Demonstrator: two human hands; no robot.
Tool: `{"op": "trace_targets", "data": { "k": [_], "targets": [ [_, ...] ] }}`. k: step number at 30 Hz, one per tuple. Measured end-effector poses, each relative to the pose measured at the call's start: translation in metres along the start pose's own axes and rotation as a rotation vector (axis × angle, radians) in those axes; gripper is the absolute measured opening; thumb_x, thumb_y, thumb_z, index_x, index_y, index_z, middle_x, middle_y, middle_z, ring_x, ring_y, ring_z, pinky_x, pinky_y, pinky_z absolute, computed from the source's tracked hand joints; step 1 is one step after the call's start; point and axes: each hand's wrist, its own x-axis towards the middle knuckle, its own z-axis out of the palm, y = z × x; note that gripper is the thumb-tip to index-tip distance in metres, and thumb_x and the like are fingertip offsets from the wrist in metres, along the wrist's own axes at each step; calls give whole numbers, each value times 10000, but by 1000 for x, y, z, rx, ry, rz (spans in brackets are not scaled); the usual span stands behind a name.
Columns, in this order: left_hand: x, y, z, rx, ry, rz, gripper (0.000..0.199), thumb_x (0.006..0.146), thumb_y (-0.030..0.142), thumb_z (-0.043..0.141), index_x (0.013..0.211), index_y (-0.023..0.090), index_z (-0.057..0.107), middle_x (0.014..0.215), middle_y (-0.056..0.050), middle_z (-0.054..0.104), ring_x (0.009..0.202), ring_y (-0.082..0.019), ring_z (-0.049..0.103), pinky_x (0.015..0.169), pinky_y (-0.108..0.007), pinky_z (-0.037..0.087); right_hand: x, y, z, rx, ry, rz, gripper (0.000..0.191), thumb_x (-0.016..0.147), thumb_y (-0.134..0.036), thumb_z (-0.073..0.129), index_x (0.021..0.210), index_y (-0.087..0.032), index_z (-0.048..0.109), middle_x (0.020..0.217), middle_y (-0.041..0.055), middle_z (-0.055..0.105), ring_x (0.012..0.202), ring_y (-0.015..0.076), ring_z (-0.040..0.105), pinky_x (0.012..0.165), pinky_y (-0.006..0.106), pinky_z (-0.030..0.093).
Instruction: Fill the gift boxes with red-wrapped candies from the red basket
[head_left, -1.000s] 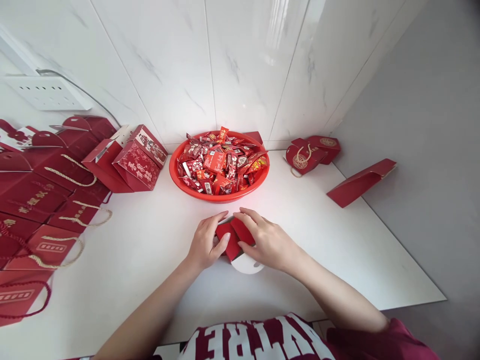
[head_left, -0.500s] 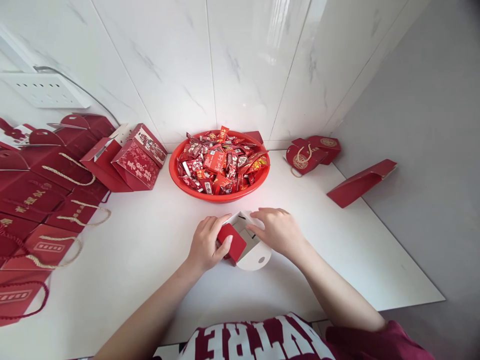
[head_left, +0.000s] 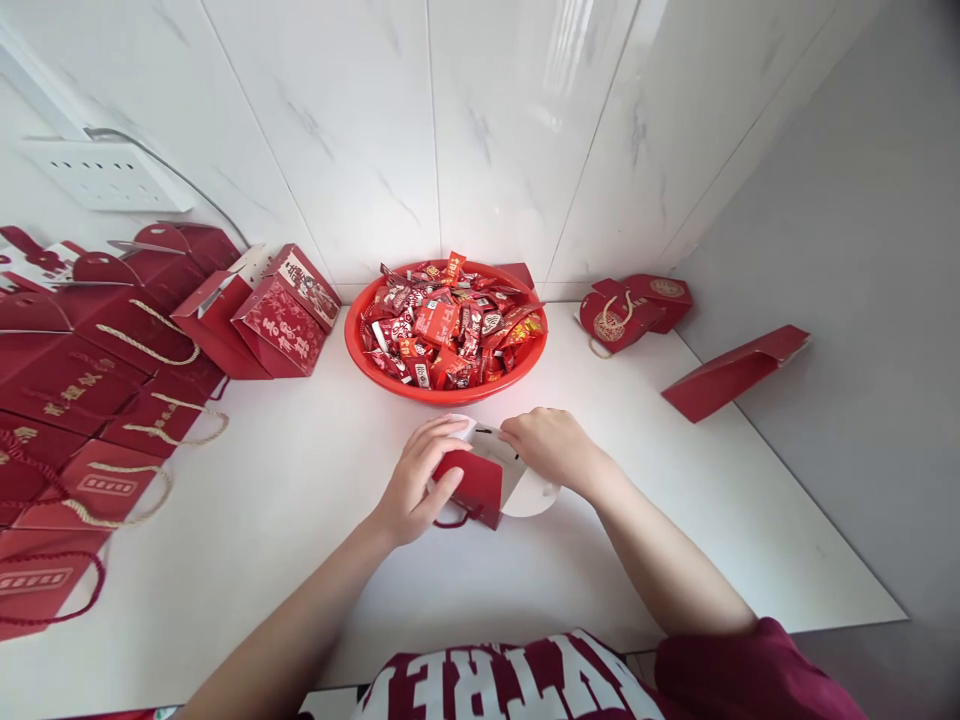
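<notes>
A small red gift box [head_left: 480,486] with a white inside stands upright on the white table in front of me, its top open and its flaps spread. A dark red cord handle hangs at its near side. My left hand [head_left: 422,482] grips the box's left side, thumb on the red near panel and fingers over the far left edge. With curled fingers, my right hand [head_left: 551,448] holds the far right rim; its fingertips are partly hidden inside the opening. A rounded white flap [head_left: 534,494] sticks out below my right hand.
Behind the box stands a red plastic basket [head_left: 444,395] heaped with wrapped sweets. Rows of red gift boxes [head_left: 75,385] with rope handles fill the left. Two patterned boxes [head_left: 281,325] stand near the wall. More red boxes [head_left: 619,315] and a flat red carton [head_left: 731,375] lie right.
The box has turned so its red near panel faces me more. The red end flap has folded down off the opening, and my right hand has closed in on the rim.
</notes>
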Motion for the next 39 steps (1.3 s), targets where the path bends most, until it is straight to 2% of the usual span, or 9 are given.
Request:
{"op": "trace_targets", "data": {
  "k": [4, 9, 13, 18, 20, 24, 28, 32, 39],
  "targets": [
    [-3, 6, -8, -137, 94, -81, 358, 1023, 235, 327, 947, 222, 677, 1175, -48, 743, 1286, -237, 579, 1244, -581, 25, 6, -5, 7, 18, 17, 6, 323, 1038, -311, 408, 930, -212, 695, 848, 83, 746, 798, 228, 720, 644, 264, 432],
    [-3, 10, -18, -48, 33, 42, 440, 966, 206, 502, 536, 217, 591, 964, 33, 793, 1174, -244, 664, 1242, -592, 18, 13, -8, 22, 38, 52, 7, 305, 1054, -301, 357, 1047, -189, 641, 860, 102, 741, 787, 234, 719, 646, 271, 433],
    [0, 3, -17, 78, -143, 145, 98, 887, 324, 669, 920, 239, 704, 1263, -43, 702, 1246, -276, 614, 1249, -581, 91, 15, -5, 24, 87, 82, -46, 260, 1048, -271, 381, 1017, -192, 627, 865, 87, 740, 772, 222, 710, 617, 259, 398],
    [-2, -14, 0, 48, -221, 91, 867, 725, 543, 790, 1456, 228, 446, 1633, -176, 212, 1503, -375, 227, 1192, -533, 315, 18, 2, 21, 213, 127, -125, 280, 1050, -302, 396, 945, -203, 636, 840, 38, 731, 756, 168, 679, 642, 233, 387],
    [-6, -22, 11, -49, -167, 23, 1083, 662, 581, 818, 1544, 244, 286, 1630, -207, 173, 1493, -411, 227, 1167, -579, 330, 22, 3, 27, 431, 157, -192, 364, 1048, -371, 396, 855, -191, 647, 778, 14, 710, 713, 144, 646, 649, 224, 398],
    [-12, -34, 32, -377, -118, -107, 1316, 642, 572, 835, 1581, 338, -58, 1576, -195, 289, 1379, -399, 431, 1034, -590, 477, 35, -3, 55, 1201, 230, -234, 552, 991, -580, 409, 789, -162, 708, 779, 36, 719, 710, 166, 643, 672, 256, 462],
    [-13, -41, 45, -454, -67, -102, 1299, 584, 434, 903, 1568, 398, 55, 1554, -134, 276, 1369, -410, 411, 1064, -603, 441, 52, -14, 88, 1734, 461, -7, 742, 965, -684, 268, 614, -178, 682, 634, 69, 684, 594, 185, 624, 616, 299, 476],
    [-13, -42, 50, -443, -42, -110, 1198, 590, 344, 898, 1535, 382, 163, 1507, -128, 294, 1345, -406, 411, 1068, -628, 418, 59, -21, 100, 1724, 541, 102, 793, 963, -691, 138, 523, -209, 588, 517, 45, 594, 508, 167, 550, 559, 297, 434],
    [-15, -42, 45, -454, -16, -169, 1277, 620, 319, 883, 1563, 375, 24, 1492, -139, 326, 1347, -387, 416, 1092, -640, 385, 48, -9, 101, 1473, 506, 81, 657, 968, -658, 306, 737, -181, 694, 698, 45, 694, 655, 191, 615, 665, 305, 468]
  ]
}}
